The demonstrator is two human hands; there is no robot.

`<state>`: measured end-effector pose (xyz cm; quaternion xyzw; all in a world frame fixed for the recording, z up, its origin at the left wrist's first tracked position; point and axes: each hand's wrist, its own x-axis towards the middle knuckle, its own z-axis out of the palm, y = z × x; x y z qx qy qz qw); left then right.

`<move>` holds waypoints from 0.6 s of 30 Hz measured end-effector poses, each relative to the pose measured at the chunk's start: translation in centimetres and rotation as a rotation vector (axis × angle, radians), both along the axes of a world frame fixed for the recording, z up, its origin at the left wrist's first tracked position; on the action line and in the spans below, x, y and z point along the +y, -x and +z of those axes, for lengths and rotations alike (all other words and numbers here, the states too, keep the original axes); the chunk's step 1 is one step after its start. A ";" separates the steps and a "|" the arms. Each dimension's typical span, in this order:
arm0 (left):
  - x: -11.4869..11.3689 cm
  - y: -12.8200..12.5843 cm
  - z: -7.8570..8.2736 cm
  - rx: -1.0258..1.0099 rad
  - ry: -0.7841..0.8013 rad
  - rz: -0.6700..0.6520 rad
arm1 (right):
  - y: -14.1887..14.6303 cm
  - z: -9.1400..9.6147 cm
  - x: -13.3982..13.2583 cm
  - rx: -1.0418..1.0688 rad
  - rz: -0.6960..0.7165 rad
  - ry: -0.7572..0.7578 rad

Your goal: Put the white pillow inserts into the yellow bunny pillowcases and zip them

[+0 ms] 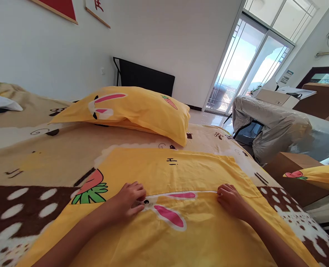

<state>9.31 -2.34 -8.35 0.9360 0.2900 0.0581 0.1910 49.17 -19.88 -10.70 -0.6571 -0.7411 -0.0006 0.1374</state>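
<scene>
A yellow pillowcase (200, 222), printed with a rabbit, a carrot and the word "Hi", lies spread flat on the bed in front of me. A folded edge runs across it from one hand to the other. My left hand (129, 200) is closed on this edge beside the rabbit's eye, thumb and fingers pinching the cloth. Further right, the curled fingers of my right hand (230, 200) grip the same edge past the upper pink ear. Beyond the pillowcase rests a plump pillow (142, 111) in a matching yellow cover.
A beige and brown patterned blanket (69, 148) covers the bed. Another yellow printed cloth item (317, 177) juts in at the right, near a cardboard box (292, 167). Plastic-wrapped furniture (281, 122) stands before the glass door (237, 66). A black panel (147, 78) leans by the wall.
</scene>
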 end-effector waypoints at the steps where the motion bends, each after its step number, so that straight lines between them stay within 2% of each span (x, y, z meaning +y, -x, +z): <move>1: -0.1 -0.2 -0.2 -0.042 -0.001 0.000 | 0.6 0.2 0.3 -0.001 0.012 0.007; 5: -0.8 -1.3 -1.3 -0.158 -0.049 0.022 | 2.5 1.1 1.4 -0.020 0.053 0.017; 9: -0.8 -2.0 -2.6 -0.171 -0.059 0.051 | 3.2 1.1 1.9 0.026 0.008 0.039; 13: -0.5 -2.3 -3.2 -0.162 -0.068 0.087 | 2.9 0.2 2.4 0.124 -0.019 0.062; 18: -0.5 -2.2 -2.9 -0.125 -0.011 0.102 | 2.6 -1.3 2.8 0.188 -0.051 0.019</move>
